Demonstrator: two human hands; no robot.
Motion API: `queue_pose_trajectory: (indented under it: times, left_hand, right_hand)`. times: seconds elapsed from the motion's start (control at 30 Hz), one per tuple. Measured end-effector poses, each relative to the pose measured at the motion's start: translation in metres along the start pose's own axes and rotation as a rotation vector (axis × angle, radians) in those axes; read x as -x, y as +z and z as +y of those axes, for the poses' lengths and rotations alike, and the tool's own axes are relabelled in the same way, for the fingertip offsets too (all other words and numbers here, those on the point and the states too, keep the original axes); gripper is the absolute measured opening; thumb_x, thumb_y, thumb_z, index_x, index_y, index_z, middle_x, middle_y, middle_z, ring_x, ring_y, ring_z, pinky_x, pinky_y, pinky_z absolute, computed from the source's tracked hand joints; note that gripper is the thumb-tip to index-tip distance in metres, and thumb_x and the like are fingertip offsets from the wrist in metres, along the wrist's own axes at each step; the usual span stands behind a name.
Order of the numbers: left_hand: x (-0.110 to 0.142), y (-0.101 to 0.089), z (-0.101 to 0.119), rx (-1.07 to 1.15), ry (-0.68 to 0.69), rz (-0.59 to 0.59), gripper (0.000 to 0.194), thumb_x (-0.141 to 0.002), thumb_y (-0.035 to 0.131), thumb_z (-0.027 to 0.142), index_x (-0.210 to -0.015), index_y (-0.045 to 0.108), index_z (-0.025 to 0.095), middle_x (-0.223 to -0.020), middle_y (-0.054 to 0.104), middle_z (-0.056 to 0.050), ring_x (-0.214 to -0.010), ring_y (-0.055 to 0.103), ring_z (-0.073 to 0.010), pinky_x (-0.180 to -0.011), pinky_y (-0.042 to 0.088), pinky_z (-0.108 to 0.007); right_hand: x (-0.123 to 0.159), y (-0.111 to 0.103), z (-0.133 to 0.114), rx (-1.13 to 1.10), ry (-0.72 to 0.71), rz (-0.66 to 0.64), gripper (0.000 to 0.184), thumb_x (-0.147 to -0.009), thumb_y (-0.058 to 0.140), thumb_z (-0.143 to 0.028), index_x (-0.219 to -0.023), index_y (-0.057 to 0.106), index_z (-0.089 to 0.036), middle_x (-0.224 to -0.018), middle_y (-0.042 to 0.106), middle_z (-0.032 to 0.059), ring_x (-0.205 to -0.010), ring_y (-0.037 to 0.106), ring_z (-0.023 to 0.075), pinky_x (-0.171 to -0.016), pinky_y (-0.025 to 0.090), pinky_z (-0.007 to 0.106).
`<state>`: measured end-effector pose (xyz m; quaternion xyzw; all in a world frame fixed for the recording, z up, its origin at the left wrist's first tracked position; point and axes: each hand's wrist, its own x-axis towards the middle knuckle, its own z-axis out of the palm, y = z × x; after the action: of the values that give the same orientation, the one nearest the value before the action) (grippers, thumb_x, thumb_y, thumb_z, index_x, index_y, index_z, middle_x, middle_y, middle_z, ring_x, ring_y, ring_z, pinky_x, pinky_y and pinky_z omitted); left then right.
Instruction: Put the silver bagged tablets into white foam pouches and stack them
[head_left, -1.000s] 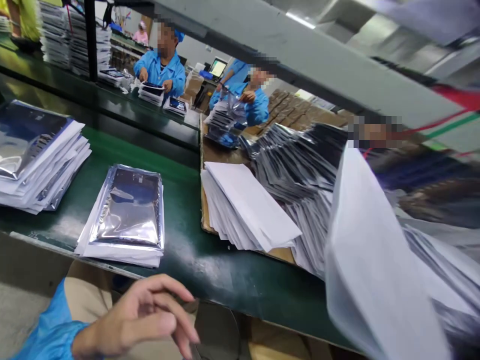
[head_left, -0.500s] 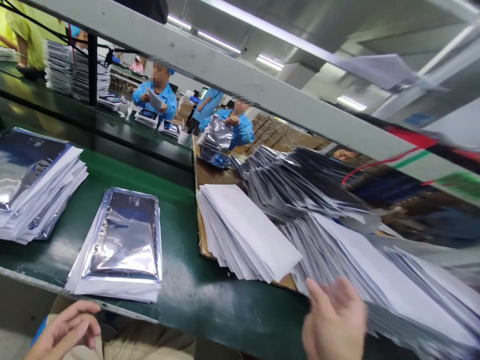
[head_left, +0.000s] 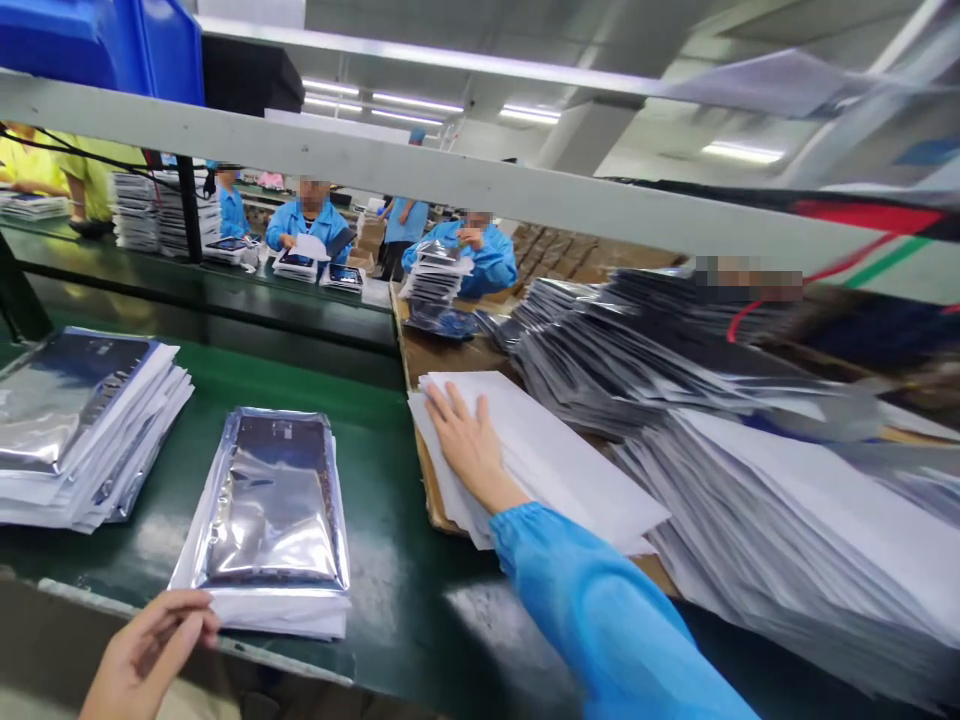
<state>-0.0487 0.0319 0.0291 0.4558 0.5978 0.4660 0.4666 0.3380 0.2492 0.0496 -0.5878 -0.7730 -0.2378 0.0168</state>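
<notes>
As right hand (head_left: 469,450) presses sheets (head_left: 577,480), left (head_left: 146,645) touches one foil stack (head_left: 274,510).

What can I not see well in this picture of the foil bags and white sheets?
Head view:
Contents of the foil bag: its shiny film hides them.
Part of the white sheets: the right hand covers it.
Far right of the bag pile: blurred, cut off by the edge.

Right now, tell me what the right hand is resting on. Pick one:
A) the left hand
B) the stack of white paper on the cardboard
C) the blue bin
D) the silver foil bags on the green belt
B: the right hand lies with fingers spread on top of the white paper stack, which sits on the cardboard.
</notes>
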Motion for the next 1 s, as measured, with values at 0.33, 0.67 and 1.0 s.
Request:
queue_pose_trajectory:
  times: [0.33, 0.67, 1.0]
  left_hand:
    - [-0.078, -0.035, -0.015, -0.266, 0.041, 0.132, 0.067, -0.058, 0.064, 0.072, -0.096, 0.065, 0.016, -0.106, 0.069, -0.012, -0.1, 0.064, -0.0275, -0.093, 0.051, -0.038]
    - [-0.077, -0.012, -0.025, -0.522, 0.256, 0.077, 0.035, -0.085, 0.044, 0.049, -0.082, 0.059, 0.017, -0.093, 0.06, -0.009, -0.091, 0.058, -0.0233, -0.088, 0.047, -0.04]
    - [-0.063, 0.006, -0.011, -0.443, 0.312, 0.121, 0.022, -0.095, 0.038, 0.036, -0.086, 0.05, 0.019, -0.102, 0.054, -0.007, -0.097, 0.052, -0.0175, -0.091, 0.042, -0.034]
  right_hand:
    - [-0.032, -0.018, 0.004, -0.063, 0.264, -0.223, 0.046, -0.09, 0.049, -0.017, -0.135, 0.048, -0.012, -0.154, 0.023, 0.0073, -0.143, 0.012, 0.0332, -0.11, 0.014, 0.066]
    - [0.083, -0.029, -0.161, -1.307, 0.303, -0.156, 0.035, -0.084, 0.051, -0.046, -0.105, 0.054, -0.018, -0.086, 0.061, 0.0055, -0.072, 0.058, 0.0187, -0.069, 0.048, 0.033]
    - [0.087, -0.036, -0.172, -1.809, 0.74, -0.502, 0.074, -0.046, 0.076, -0.068, -0.091, 0.042, -0.019, -0.045, 0.043, -0.011, -0.037, 0.032, 0.0068, -0.039, 0.022, 0.02]
